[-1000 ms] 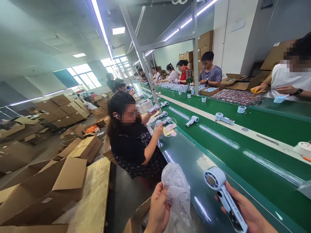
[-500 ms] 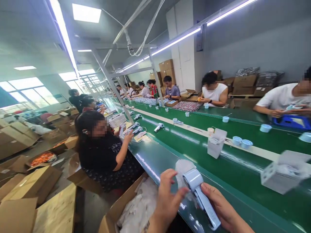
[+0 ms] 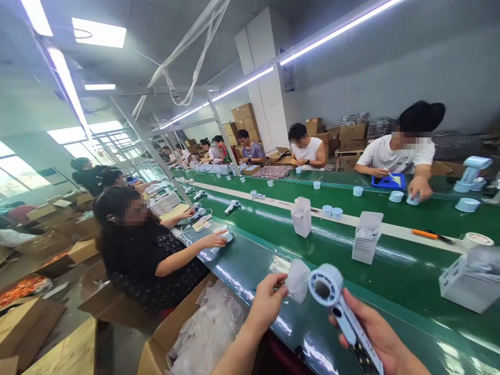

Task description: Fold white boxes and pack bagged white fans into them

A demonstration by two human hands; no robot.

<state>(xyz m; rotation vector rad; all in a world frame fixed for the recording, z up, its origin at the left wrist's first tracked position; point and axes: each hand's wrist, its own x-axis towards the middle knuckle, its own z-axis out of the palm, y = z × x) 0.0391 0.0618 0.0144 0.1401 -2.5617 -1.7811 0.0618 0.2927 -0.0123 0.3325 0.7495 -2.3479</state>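
Observation:
My right hand (image 3: 369, 325) is wrapped round the handle of a light blue handheld fan (image 3: 326, 286), its round head tilted up toward the left. Just left of the fan head, my left hand (image 3: 269, 299) pinches a crumpled clear plastic bag (image 3: 298, 281) between thumb and fingers. Fan and bag hang over the near dark green table edge (image 3: 250, 260), close together but apart.
A carton of plastic bags (image 3: 211, 328) stands below my left forearm. Open white boxes (image 3: 367, 239) and light blue cups (image 3: 357, 191) stand on the green belt (image 3: 269, 224). A co-worker in black (image 3: 144, 260) reaches onto the table at left; others sit opposite.
The plastic bag has come away from behind the fan into my left hand's pinch. The fan has turned, its round face now showing. The view has swung right, and the neighbour's arm reaches out.

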